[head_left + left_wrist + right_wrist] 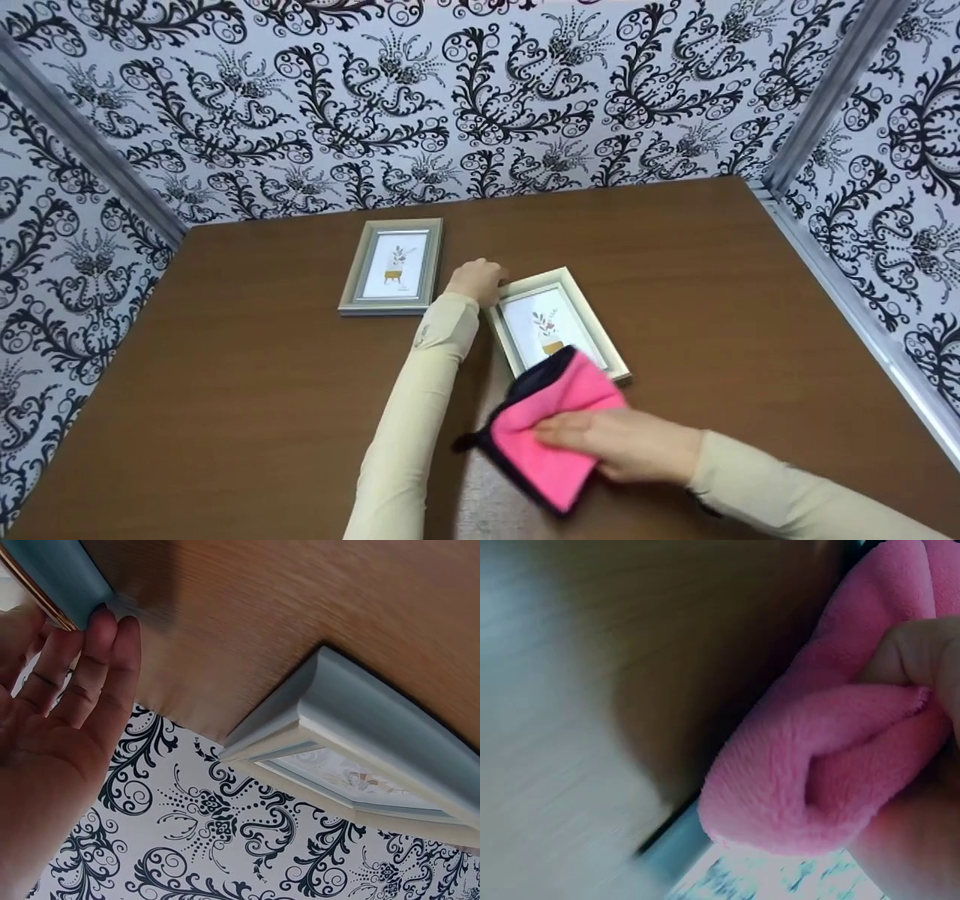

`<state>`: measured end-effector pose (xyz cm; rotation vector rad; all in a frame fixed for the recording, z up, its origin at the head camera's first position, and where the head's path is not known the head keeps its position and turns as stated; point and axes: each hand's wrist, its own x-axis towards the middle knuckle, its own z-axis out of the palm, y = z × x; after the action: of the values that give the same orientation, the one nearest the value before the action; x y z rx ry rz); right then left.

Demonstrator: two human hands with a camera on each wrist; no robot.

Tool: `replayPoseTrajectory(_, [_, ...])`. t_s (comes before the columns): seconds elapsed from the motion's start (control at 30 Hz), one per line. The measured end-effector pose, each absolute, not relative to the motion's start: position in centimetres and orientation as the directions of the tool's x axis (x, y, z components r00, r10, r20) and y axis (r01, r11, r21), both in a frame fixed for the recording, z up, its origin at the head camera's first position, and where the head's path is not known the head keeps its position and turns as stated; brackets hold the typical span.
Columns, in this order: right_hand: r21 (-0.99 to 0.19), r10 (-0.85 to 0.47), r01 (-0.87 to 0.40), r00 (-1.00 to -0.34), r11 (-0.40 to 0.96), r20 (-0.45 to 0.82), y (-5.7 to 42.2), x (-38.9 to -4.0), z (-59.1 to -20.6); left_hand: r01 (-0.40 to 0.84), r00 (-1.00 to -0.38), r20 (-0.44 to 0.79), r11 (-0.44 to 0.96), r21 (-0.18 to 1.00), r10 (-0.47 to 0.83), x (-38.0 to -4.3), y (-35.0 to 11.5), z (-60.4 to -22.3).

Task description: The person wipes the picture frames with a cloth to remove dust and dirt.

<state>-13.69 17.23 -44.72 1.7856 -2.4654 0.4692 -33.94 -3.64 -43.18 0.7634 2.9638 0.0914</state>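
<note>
A cream picture frame [579,334] with a plant print lies at an angle on the brown table. My left hand [478,282] grips its far left corner; in the left wrist view the fingers curl against the frame's blue-grey side [56,574]. Over the frame's near end, my right hand [626,444] holds a folded pink cloth [581,386] with black edging. The thumb pinches the cloth [780,765] in the right wrist view. The cloth hides the near left part of the frame, and whether it touches the glass I cannot tell.
A second, similar picture frame [397,264] lies flat to the left of my left hand, its side showing in the left wrist view. Behind the brown table [225,360] stand walls [480,97] with a black-and-white scroll pattern. Metal posts [832,97] mark the corners.
</note>
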Motion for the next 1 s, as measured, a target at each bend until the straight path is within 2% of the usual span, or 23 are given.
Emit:
replayPoseTrajectory(0.1, [-0.179, -0.935, -0.956, -0.270, 0.232, 0.230, 16.2, -13.7, -44.8, 0.480, -0.871, -0.075, 0.873, 0.083, 0.486, -33.9, -3.6, -43.4])
replayPoseTrajectory(0.23, [-0.228, -0.935, -0.949, -0.269, 0.217, 0.230, 17.5, -14.1, -44.8, 0.477, -0.870, -0.082, 0.873, 0.106, 0.486, -33.9, -3.5, -43.5])
replayPoseTrajectory(0.4, [-0.332, -0.905, -0.910, -0.341, 0.249, 0.255, 21.9, -15.1, -44.9, 0.474, -0.870, -0.082, 0.871, 0.131, 0.486, -34.0, -3.6, -43.4])
replayPoseTrajectory(0.63, [-0.281, -0.809, -0.875, -0.476, 0.395, 0.346, 27.1, -15.9, -44.6, 0.476, -0.870, -0.082, 0.872, 0.112, 0.486, -33.9, -3.9, -42.9])
replayPoseTrajectory(0.87, [-0.369, -0.699, -0.838, -0.542, 0.402, 0.468, 25.7, -15.3, -43.4, 0.483, -0.869, -0.074, 0.871, 0.093, 0.490, -33.8, -3.8, -42.7])
replayPoseTrajectory(1.0, [-0.357, -0.707, -0.847, -0.528, 0.394, 0.471, 22.9, -15.4, -43.0, 0.479, -0.873, -0.058, 0.873, 0.093, 0.485, -33.9, -3.8, -42.9])
